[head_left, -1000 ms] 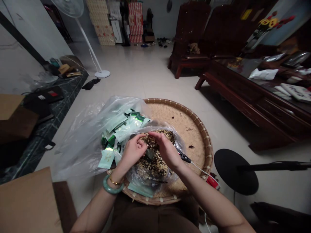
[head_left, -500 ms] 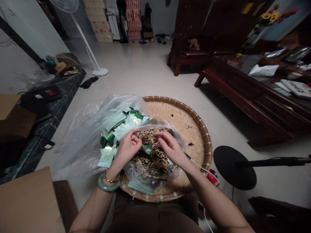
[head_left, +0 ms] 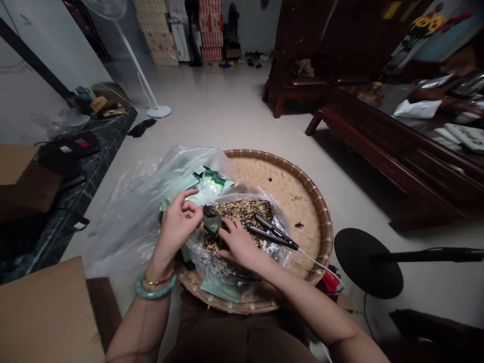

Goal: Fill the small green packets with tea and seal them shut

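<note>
Here's our round woven bamboo tray [head_left: 291,176], a crinkly clear plastic bag [head_left: 234,267] on it holding coarse dried leaves [head_left: 242,214], glossy green sachets [head_left: 209,189] to the left! Hands apart: left hand [head_left: 179,219] curled open in the air, right hand [head_left: 240,244] resting on the leaves, just left of slim black corded tongs [head_left: 272,232].

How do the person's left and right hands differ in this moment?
The left hand wears a green bangle and a gold bracelet, while the right hand has a bare wrist. The left hand is raised with curled fingers; the right hand sits lower, spread over the dried leaves in a clear bag. Both are close to a small green sachet.
</note>
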A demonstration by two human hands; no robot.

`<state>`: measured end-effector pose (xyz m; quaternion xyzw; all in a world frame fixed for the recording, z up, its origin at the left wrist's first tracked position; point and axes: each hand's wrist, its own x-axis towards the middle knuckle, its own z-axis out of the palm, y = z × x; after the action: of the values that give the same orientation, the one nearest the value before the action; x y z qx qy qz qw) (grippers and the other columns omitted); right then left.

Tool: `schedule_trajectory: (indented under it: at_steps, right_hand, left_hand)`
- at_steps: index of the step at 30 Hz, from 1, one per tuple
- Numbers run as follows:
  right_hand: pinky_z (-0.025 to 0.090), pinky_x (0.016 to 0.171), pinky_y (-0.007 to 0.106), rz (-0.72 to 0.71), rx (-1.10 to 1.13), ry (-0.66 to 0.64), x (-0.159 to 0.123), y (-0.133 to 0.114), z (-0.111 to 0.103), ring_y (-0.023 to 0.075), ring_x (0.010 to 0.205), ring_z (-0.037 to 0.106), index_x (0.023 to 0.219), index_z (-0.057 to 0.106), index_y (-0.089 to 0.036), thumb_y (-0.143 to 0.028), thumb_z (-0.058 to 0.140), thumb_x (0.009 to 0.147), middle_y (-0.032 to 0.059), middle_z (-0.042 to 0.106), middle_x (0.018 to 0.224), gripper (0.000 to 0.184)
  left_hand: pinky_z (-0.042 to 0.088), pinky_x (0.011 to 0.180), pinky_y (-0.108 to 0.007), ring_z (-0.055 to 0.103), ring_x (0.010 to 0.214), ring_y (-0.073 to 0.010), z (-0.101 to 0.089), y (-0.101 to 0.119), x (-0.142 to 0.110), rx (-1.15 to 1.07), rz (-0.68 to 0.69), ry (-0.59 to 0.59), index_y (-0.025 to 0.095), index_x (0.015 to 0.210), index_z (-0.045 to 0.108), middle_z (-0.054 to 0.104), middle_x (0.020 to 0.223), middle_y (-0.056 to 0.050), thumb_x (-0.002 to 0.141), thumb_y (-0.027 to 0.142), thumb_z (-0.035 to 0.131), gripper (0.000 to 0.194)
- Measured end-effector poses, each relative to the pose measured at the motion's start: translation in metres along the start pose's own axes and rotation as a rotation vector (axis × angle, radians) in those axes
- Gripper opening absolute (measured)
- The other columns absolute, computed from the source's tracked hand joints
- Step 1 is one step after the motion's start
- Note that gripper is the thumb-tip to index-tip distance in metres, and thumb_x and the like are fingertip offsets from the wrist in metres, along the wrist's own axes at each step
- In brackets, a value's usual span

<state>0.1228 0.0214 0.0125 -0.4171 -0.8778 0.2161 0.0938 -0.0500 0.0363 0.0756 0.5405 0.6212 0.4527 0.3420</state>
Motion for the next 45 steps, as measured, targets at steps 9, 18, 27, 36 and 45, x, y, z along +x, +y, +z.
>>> schedule_trajectory:
  at_steps: [9, 18, 27, 36, 45]
  right_hand:
    - [0.048, 0.084, 0.034, -0.049, 0.158, 0.030, 0.004, 0.025, -0.002, 0.0223, 0.096, 0.058, 0.093, 0.067, -0.017, -0.008, 0.065, 0.076, 0.0083, 0.064, 0.101, 0.019]
    - [0.048, 0.089, 0.037, 0.221, 0.708, 0.334, -0.018, 0.063, -0.018, 0.0215, 0.094, 0.067, 0.080, 0.068, -0.019, -0.018, 0.068, 0.071, 0.0034, 0.073, 0.093, 0.009]
    - [0.053, 0.085, 0.037, 0.054, 0.786, 0.568, -0.011, 0.023, -0.066, 0.0197, 0.094, 0.066, 0.085, 0.067, -0.020, -0.021, 0.069, 0.074, 0.0054, 0.071, 0.099, 0.012]
    - [0.053, 0.089, 0.039, -0.051, 0.618, 0.446, -0.008, 0.013, -0.060, 0.0183, 0.100, 0.064, 0.113, 0.060, -0.023, -0.010, 0.048, 0.085, 0.0057, 0.067, 0.110, 0.033]
    - [0.051, 0.092, 0.041, -0.156, 0.390, 0.346, -0.013, 0.005, -0.064, 0.0204, 0.104, 0.060, 0.126, 0.049, -0.021, -0.010, 0.046, 0.088, 0.0102, 0.062, 0.116, 0.041]
  left_hand:
    - [0.040, 0.047, -0.018, 0.049, 0.045, -0.0072, 0.001, -0.004, 0.001, 0.071, 0.013, -0.031, 0.016, 0.113, 0.055, 0.050, 0.056, 0.007, 0.073, 0.021, 0.057, 0.040]
    - [0.038, 0.049, -0.019, 0.048, 0.047, -0.0080, 0.023, -0.010, 0.002, 0.161, 0.042, -0.139, 0.017, 0.111, 0.056, 0.052, 0.056, 0.007, 0.072, 0.019, 0.055, 0.040]
    - [0.040, 0.051, -0.021, 0.051, 0.050, -0.0103, 0.043, -0.011, -0.004, 0.210, 0.067, -0.225, 0.017, 0.115, 0.054, 0.053, 0.058, 0.007, 0.074, 0.020, 0.053, 0.041]
    - [0.040, 0.052, -0.021, 0.050, 0.051, -0.0104, 0.040, -0.011, -0.004, 0.191, 0.063, -0.220, 0.018, 0.117, 0.052, 0.053, 0.059, 0.007, 0.072, 0.016, 0.051, 0.044]
    - [0.039, 0.052, -0.020, 0.049, 0.052, -0.0096, 0.038, -0.014, -0.007, 0.148, 0.067, -0.235, 0.019, 0.112, 0.055, 0.051, 0.061, 0.007, 0.072, 0.016, 0.052, 0.040]
